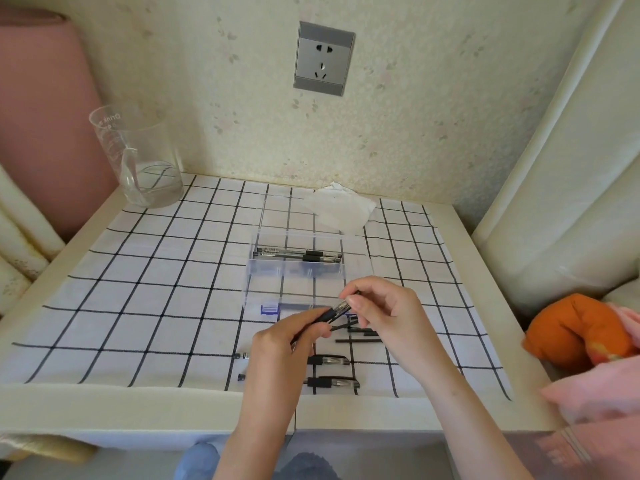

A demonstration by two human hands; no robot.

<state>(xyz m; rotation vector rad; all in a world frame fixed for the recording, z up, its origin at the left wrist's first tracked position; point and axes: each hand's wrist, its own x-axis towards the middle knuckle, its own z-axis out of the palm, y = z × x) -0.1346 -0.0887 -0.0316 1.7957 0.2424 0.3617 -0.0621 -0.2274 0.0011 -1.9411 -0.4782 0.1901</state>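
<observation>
Diagonally, pen (pixel 327 314) lower-left to upper-right

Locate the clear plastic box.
In the head view, the clear plastic box sits just beyond the left hand and right hand, in front of the crumpled tissue, right of centre.

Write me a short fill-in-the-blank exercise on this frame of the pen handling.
The left hand and right hand together hold ____ pen.
Nearer the edge of the table, ____ more pens lie on the cloth.
The glass beaker stands at the table's far ____ corner.
The wall socket has ____ plugged into it.
Missing words: one; two; left; nothing.
</observation>
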